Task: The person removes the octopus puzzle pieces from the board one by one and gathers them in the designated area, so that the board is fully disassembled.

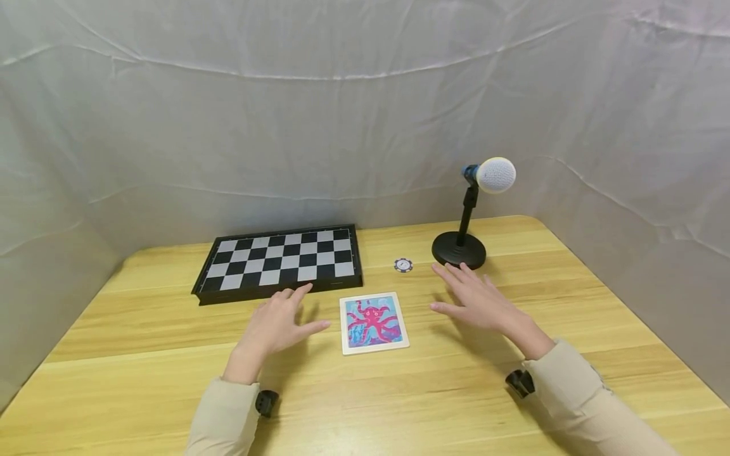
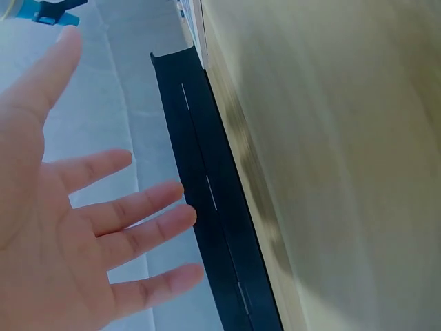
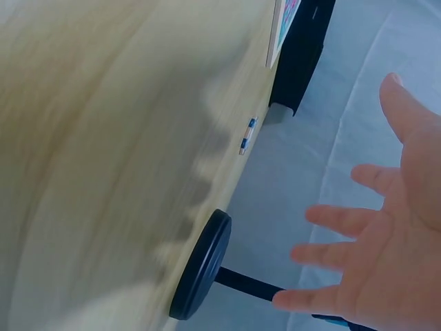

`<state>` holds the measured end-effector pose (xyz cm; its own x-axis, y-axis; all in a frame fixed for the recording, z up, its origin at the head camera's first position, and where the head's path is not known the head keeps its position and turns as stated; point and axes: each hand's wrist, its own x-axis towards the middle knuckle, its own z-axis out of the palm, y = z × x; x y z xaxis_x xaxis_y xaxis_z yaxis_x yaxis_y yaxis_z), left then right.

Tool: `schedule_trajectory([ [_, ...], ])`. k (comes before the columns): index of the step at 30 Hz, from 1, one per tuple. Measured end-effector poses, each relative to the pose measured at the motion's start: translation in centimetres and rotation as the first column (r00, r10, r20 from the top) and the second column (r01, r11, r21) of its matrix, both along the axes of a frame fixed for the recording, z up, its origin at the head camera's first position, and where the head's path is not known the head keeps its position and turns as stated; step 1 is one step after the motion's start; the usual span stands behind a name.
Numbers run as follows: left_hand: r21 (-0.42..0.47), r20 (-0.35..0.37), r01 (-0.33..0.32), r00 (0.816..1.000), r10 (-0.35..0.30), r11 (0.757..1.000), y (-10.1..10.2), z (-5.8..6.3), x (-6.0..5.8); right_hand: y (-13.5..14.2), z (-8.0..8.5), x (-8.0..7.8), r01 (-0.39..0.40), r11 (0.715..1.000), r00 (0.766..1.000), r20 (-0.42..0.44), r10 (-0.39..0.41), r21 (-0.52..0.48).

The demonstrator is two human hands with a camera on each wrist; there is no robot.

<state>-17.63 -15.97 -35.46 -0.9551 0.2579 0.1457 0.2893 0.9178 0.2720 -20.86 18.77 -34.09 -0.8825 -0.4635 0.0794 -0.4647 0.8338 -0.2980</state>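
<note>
Left hand (image 1: pixel 277 321): fingers spread apart, gripping nothing; over the bench (image 1: pixel 388 405), near the front edge of the folding chessboard (image 1: pixel 279 259). Fingertip contact with that edge: cannot tell.

Right hand (image 1: pixel 479 301): fingers likewise spread, holding nothing; just in front of the black tabletop microphone stand (image 1: pixel 458 250).

Octopus picture tile (image 1: pixel 373 322), square, white-bordered: flat, face up, between the two hands.

Poker chip (image 1: pixel 403 265), one: flat, between chessboard and stand.

Microphone (image 1: pixel 496 175), white mesh head: mounted atop the upright stand.

Status, as judged: every item set down separately; picture tile whole within its border. No grip or lift under way; whether handling lies ahead or is finished, cannot tell.

Edges and room: chessboard close to the back edge, left; stand near the back, right; cloth backdrop (image 1: pixel 342 139) behind both. Picture tile well apart from the bench edges, its nearest neighbour the chessboard corner. Widest stretch of wood: in front of the tile, between the forearms.
</note>
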Motion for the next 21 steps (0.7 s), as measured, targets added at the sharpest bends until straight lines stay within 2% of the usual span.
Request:
schedule_trajectory([
  [10, 0.084, 0.088, 0.026, 0.996, -0.034, 0.996, 0.3, 0.0, -0.5, -0.2, -0.3, -0.7, -0.097, 0.993, 0.995, 0.011, 0.098, -0.074],
  [21, 0.164, 0.145, 0.021, 0.988, -0.045, 0.986, 0.9, 0.1, -1.2, -0.1, -0.6, -1.3, -0.174, 0.966, 0.975, 0.101, 0.196, -0.193],
])
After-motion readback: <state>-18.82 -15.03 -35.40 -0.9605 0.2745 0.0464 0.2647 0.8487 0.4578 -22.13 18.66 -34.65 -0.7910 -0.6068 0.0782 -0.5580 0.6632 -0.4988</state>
